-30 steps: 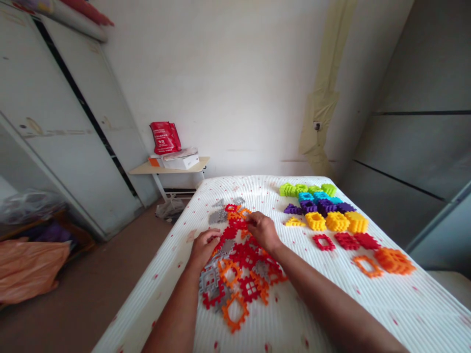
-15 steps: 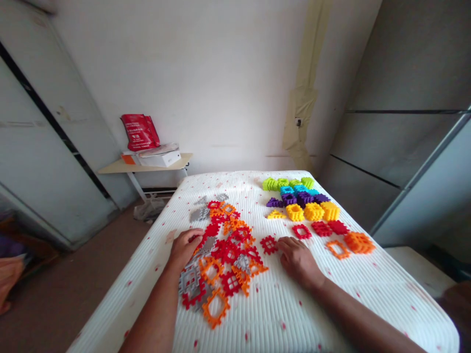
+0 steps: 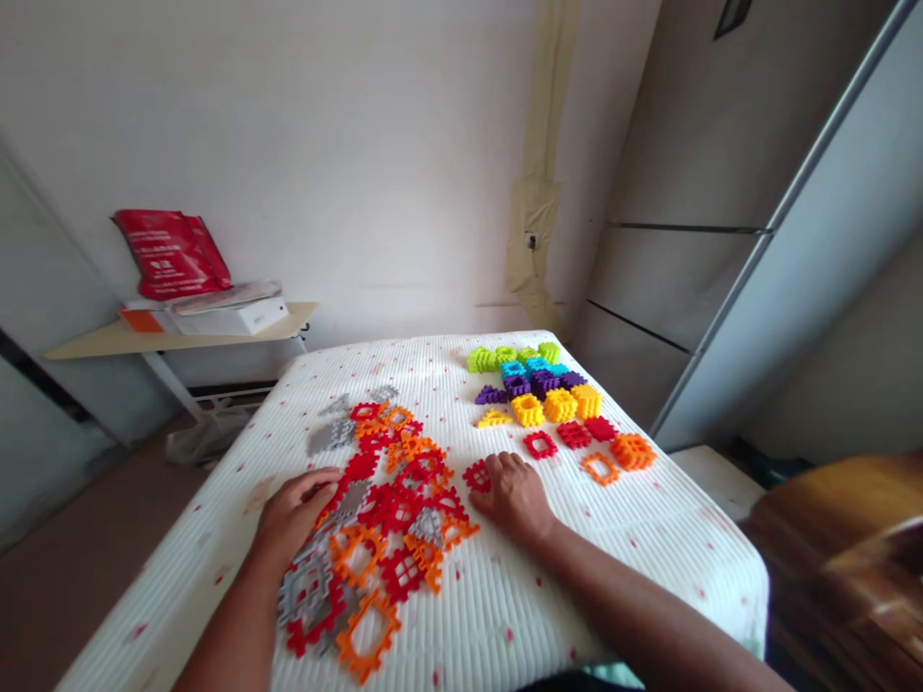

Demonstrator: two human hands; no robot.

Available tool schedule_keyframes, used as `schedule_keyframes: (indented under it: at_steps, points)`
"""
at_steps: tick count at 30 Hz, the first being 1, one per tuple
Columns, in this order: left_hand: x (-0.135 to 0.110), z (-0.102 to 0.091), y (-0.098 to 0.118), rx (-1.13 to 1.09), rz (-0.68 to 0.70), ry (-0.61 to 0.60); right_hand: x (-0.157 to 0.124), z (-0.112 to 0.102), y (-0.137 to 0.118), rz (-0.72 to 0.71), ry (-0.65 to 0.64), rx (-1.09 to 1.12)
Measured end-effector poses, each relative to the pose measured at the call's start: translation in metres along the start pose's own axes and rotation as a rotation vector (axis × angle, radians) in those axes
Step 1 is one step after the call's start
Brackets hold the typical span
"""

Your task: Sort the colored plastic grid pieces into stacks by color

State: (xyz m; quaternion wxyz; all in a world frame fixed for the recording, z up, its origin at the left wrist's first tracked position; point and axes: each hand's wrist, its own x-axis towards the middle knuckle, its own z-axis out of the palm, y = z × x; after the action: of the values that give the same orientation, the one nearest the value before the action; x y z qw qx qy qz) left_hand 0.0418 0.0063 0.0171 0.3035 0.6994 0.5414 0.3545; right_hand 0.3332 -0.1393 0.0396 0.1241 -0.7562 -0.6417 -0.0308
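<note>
A loose pile of red, orange and grey interlocking plastic tiles lies on the white quilted cover. At the pile's left edge rests my left hand, loosely curled, with a gap between thumb and fingers and nothing seen in it. My right hand is right of the pile, with thumb and fingers closed on the right edge of a red window-pane tile. That tile lies flat, and the hand hides its right side. Closest beyond this hand is a red square frame tile.
Sorted rows stand at the right: green tiles, blue tiles, purple tiles, yellow tiles, red tiles and orange tiles. A side table with a red bag stands back left. A grey cabinet borders the right.
My view has swung right, so everything sits further left in the picture. My right hand has come over the right edge of the red window-pane tile. The left hand stays at the pile.
</note>
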Motion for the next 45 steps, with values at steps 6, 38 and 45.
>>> schedule_keyframes:
  at_steps: [6, 38, 45]
  points:
    - [0.004, 0.001, -0.008, 0.035, 0.032, 0.009, 0.005, -0.014, 0.051, 0.057, 0.306, 0.054]
    - [0.001, 0.001, 0.0, 0.008, 0.028, 0.004, 0.002, -0.024, 0.122, 0.549, 0.136, -0.099]
    - [-0.001, 0.005, -0.006, -0.032, 0.061, 0.038, 0.0, -0.023, 0.114, 0.385, 0.385, -0.143]
